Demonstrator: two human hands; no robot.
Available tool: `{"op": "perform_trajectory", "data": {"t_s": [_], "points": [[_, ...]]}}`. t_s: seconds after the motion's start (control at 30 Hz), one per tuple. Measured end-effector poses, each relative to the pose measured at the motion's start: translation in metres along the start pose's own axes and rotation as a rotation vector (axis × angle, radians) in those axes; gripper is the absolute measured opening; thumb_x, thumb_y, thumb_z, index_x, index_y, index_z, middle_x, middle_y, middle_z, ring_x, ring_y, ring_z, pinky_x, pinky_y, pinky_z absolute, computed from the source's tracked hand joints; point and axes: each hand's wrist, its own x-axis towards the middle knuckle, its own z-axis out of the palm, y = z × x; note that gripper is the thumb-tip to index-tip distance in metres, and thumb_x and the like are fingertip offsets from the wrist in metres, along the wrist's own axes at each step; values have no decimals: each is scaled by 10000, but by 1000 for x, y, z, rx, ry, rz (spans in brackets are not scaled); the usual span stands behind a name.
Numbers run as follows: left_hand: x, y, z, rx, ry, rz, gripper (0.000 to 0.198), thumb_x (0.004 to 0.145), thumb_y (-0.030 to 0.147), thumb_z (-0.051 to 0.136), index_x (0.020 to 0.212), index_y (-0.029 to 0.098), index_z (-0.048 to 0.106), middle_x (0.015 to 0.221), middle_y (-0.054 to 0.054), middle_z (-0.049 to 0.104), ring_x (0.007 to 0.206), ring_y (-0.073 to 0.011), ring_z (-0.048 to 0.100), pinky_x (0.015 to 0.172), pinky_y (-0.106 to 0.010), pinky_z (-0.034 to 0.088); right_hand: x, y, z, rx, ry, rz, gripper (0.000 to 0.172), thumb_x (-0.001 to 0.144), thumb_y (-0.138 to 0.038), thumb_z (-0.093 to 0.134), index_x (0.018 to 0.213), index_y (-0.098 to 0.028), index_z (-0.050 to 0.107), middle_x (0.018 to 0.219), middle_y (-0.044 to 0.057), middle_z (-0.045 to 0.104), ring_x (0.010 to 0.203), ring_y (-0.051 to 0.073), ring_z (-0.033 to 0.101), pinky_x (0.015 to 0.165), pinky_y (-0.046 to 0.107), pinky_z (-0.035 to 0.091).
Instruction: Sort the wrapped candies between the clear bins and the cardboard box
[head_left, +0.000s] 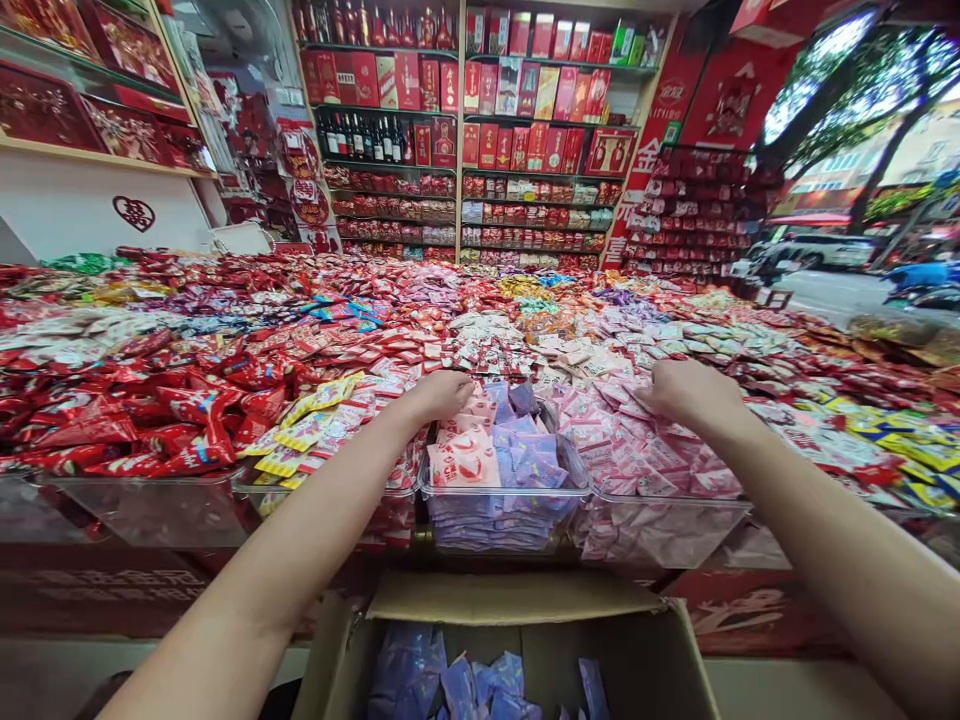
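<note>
In the middle, a clear plastic bin [504,492] holds pink packets [466,455] on its left side and purple packets [527,450] on its right. My left hand [444,393] reaches to that bin's back left corner, fingers curled down by the pink packets. Over the neighbouring bin of pale pink candy packets [626,440], my right hand [688,390] is closed, fingertips bent down toward the pile. What either hand grips is hidden. Below, an open cardboard box [517,598] contains more purple packets [480,685].
Red snack bags [202,415] and yellow packets [307,420] fill bins on the left. Yellow and blue packets [892,440] lie at right. Behind the wide candy display stand shelves [461,110] of bottles and red boxes. A street with a parked car [829,250] shows at right.
</note>
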Motion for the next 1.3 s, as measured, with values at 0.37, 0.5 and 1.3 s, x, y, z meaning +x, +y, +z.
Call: {"op": "perform_trajectory", "data": {"t_s": [0.37,0.5,1.3], "points": [[3,-3,2,-40,12,-14,327,833,319,316,818,169,606,848,-55,647,761,-158,563,658,-225,387,3,-15,-18,18,55,-51,340,765,-407,420,865,-169,641,916,139,637,830,249,580,627,311,417],[2,-2,2,-57,23,-33,318,831,298,327,876,170,615,899,-58,652,809,-161,576,693,-222,406,14,-74,-7,131,-3,-409,247,764,-299,453,879,-185,639,913,87,651,841,194,580,663,245,400],[-1,-2,3,-117,18,-43,376,837,188,326,1167,161,504,1155,-70,571,1020,-169,537,851,-234,395,83,-101,9,198,43,-215,232,686,-132,514,866,-90,653,882,152,652,788,207,597,614,247,416]]}}
